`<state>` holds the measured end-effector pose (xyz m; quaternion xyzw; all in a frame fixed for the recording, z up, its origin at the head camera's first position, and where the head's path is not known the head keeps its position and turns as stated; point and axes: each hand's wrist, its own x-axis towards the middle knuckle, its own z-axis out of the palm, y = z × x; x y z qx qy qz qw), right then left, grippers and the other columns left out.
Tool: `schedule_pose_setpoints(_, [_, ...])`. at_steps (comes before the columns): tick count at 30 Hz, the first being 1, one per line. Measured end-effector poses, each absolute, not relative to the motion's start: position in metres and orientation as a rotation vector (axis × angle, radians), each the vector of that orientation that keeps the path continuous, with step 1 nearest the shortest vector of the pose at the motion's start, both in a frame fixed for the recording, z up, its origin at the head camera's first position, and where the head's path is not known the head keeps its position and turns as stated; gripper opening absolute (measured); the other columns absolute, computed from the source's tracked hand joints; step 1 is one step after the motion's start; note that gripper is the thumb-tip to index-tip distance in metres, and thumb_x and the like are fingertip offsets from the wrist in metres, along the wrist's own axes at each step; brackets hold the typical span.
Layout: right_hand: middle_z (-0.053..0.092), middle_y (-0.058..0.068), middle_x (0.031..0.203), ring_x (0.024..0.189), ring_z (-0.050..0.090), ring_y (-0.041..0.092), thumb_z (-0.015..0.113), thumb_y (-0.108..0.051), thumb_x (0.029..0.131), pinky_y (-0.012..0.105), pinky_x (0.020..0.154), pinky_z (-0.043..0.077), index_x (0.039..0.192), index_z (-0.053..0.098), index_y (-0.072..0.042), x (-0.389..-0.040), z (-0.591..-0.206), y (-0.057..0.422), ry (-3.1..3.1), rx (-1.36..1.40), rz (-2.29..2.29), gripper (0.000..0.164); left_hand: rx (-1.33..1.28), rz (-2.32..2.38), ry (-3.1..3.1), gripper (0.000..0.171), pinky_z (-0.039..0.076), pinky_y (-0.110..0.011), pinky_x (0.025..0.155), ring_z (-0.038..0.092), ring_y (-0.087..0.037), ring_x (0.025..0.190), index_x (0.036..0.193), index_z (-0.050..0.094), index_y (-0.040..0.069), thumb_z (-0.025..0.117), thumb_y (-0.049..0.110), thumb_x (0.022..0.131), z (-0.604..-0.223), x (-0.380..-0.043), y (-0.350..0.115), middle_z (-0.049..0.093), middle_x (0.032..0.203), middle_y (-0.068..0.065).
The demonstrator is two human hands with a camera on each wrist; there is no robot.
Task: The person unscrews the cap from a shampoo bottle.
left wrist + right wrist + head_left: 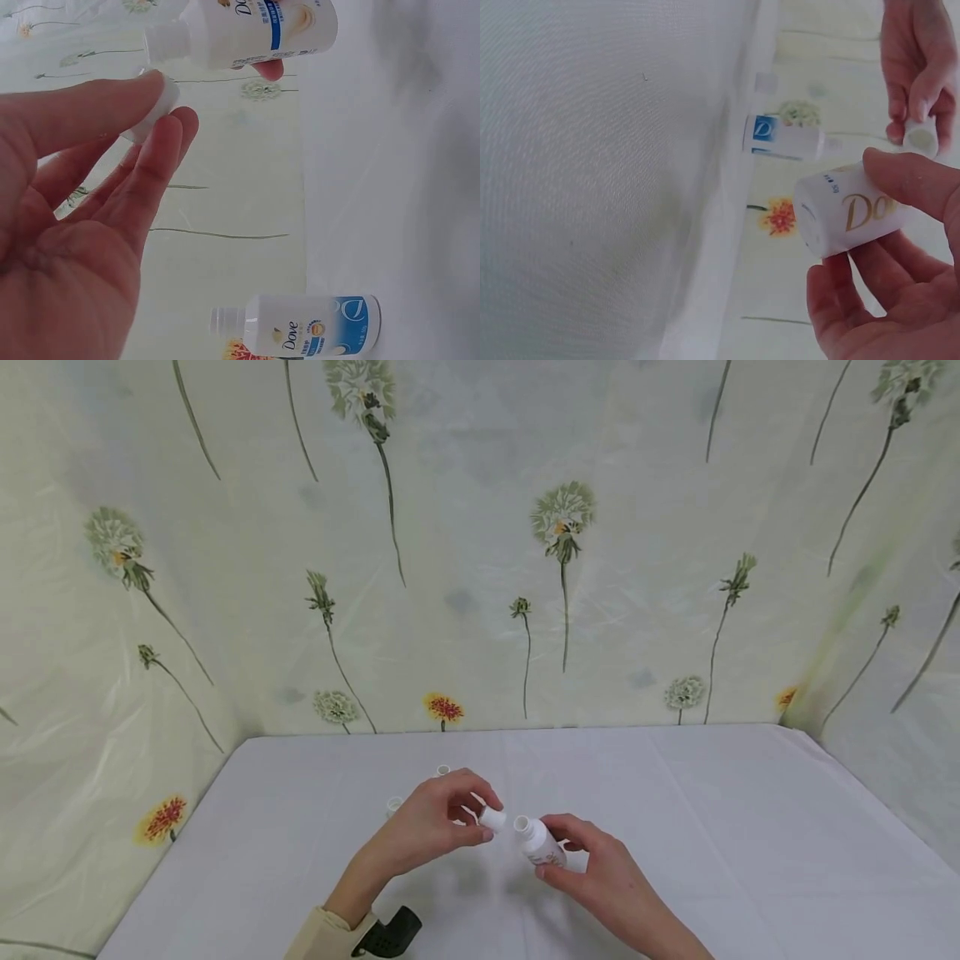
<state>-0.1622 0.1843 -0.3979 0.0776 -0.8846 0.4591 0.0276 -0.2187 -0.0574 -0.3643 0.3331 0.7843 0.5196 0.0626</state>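
Near the middle of the table, my left hand (420, 827) pinches a small white cap (492, 818) between thumb and fingertips. The cap's hollow side shows in the right wrist view. Just to the right, my right hand (603, 868) holds a small white Dove bottle (542, 845), tilted with its uncapped mouth toward the cap. A small gap lies between cap and bottle. Gold lettering marks this bottle (855, 210) in the right wrist view. Another Dove bottle (315, 326), white with a blue lower part, stands without a cap in the left wrist view.
Two open bottle mouths (443, 770) (394, 806) show behind the left hand, their bodies mostly hidden. A white cloth (712, 827) covers the table. Flower-printed sheeting (465, 568) hangs at the back and sides. A dark strap device (390, 933) sits on the left wrist.
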Motion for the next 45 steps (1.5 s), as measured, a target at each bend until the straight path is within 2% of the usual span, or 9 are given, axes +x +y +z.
schedule_pose_setpoints(10, [0.065,-0.007,0.113,0.099,0.061,0.014,0.079,-0.023,0.084,0.045,0.092,0.049,0.123,0.062,-0.021,-0.165,-0.398,0.188,-2.666,0.353,1.56,0.043,0.956,1.515,2.381,0.022,0.054,-0.027,0.075,0.065,-0.012,0.091,0.102,0.07,0.017,0.079,0.009,0.083,-0.366,-0.219,-0.054,0.065,0.1,0.006])
schedule_pose_setpoints(15, [0.065,0.0,0.116,0.101,0.062,0.016,0.076,-0.022,0.087,0.038,0.094,0.049,0.128,0.058,-0.014,-0.165,-0.396,0.189,-2.588,0.402,1.701,0.046,0.904,1.566,2.317,0.024,0.055,-0.027,0.072,0.066,-0.013,0.089,0.102,0.068,0.014,0.08,0.006,0.082,-0.369,-0.22,-0.053,0.065,0.102,0.004])
schedule_pose_setpoints(17, [0.065,0.001,0.115,0.101,0.062,0.017,0.077,-0.02,0.087,0.036,0.094,0.049,0.128,0.058,-0.013,-0.165,-0.396,0.189,-2.571,0.375,1.735,0.046,0.903,1.569,2.306,0.026,0.055,-0.027,0.073,0.066,-0.013,0.089,0.104,0.068,0.013,0.079,0.006,0.082,-0.371,-0.22,-0.052,0.064,0.103,0.003])
schedule_pose_setpoints(23, [0.065,0.002,0.114,0.1,0.062,0.016,0.077,-0.014,0.085,0.031,0.093,0.049,0.126,0.059,-0.012,-0.167,-0.395,0.189,-2.535,0.308,1.728,0.045,0.913,1.487,2.377,0.032,0.054,-0.026,0.077,0.064,-0.012,0.089,0.115,0.07,0.017,0.077,0.01,0.085,-0.375,-0.221,-0.05,0.065,0.108,0.007])
schedule_pose_setpoints(29, [0.067,0.003,0.113,0.101,0.062,0.017,0.077,-0.012,0.085,0.029,0.091,0.05,0.127,0.058,-0.011,-0.168,-0.395,0.193,-2.5,0.293,1.722,0.046,0.908,1.443,2.41,0.028,0.053,-0.026,0.077,0.064,-0.01,0.09,0.114,0.071,0.017,0.074,0.009,0.088,-0.381,-0.223,-0.049,0.066,0.108,0.01])
schedule_pose_setpoints(37, [0.066,0.006,0.117,0.103,0.062,0.023,0.077,-0.014,0.086,0.03,0.086,0.052,0.13,0.056,-0.012,-0.168,-0.395,0.195,-2.483,0.232,1.79,0.049,0.83,1.496,2.378,0.026,0.054,-0.024,0.078,0.066,-0.011,0.09,0.111,0.07,0.013,0.074,0.003,0.087,-0.387,-0.226,-0.046,0.065,0.109,0.007])
schedule_pose_setpoints(45, [0.064,0.008,0.12,0.103,0.063,0.022,0.078,-0.016,0.086,0.025,0.083,0.053,0.134,0.055,-0.012,-0.169,-0.393,0.196,-2.496,0.184,1.771,0.054,0.839,1.518,2.38,0.025,0.053,-0.023,0.078,0.065,-0.01,0.092,0.109,0.071,0.012,0.074,0.003,0.086,-0.394,-0.226,-0.042,0.066,0.107,0.008])
